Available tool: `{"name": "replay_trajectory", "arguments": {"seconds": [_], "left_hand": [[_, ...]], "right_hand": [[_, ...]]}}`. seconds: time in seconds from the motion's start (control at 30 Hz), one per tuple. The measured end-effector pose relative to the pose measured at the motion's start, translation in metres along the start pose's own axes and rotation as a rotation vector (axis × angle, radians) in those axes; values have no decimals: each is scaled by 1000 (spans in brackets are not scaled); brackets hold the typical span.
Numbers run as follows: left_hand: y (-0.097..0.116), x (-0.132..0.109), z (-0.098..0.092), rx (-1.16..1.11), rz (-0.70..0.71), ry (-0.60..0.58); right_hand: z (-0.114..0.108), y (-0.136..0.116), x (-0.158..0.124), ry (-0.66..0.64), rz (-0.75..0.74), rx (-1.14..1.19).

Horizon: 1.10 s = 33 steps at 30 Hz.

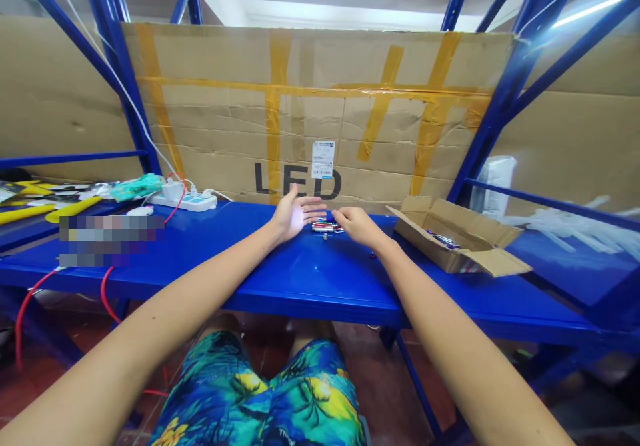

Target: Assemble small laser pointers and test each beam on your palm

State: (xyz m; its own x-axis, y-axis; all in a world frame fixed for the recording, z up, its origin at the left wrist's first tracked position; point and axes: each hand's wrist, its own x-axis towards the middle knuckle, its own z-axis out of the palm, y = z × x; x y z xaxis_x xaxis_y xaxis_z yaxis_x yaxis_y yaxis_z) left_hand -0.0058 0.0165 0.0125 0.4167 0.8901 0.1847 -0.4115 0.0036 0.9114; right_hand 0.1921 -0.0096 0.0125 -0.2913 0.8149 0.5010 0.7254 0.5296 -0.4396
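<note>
Both my arms reach forward over a blue metal shelf (310,279). My left hand (295,214) is open, palm turned inward, fingers stretched toward the right. My right hand (356,223) lies palm down with its fingers curled over a small pile of silver and red parts (325,227) on the shelf. The pile sits between the two hands, touching the right fingertips. Whether the right fingers pinch any part is hidden.
An open cardboard box (457,236) with small parts stands right of my right hand. A white power strip (184,200) with red cables lies at the left, beside yellow tools (73,209). A taped cardboard sheet marked LED (320,113) closes the back. Clear plastic bags (570,226) lie far right.
</note>
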Motion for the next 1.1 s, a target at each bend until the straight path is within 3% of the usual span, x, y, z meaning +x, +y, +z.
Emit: {"name": "replay_trajectory", "arguments": {"seconds": [1.1], "left_hand": [[-1, 1, 0, 27, -35, -57]], "right_hand": [[-2, 4, 1, -3, -12, 2]]}}
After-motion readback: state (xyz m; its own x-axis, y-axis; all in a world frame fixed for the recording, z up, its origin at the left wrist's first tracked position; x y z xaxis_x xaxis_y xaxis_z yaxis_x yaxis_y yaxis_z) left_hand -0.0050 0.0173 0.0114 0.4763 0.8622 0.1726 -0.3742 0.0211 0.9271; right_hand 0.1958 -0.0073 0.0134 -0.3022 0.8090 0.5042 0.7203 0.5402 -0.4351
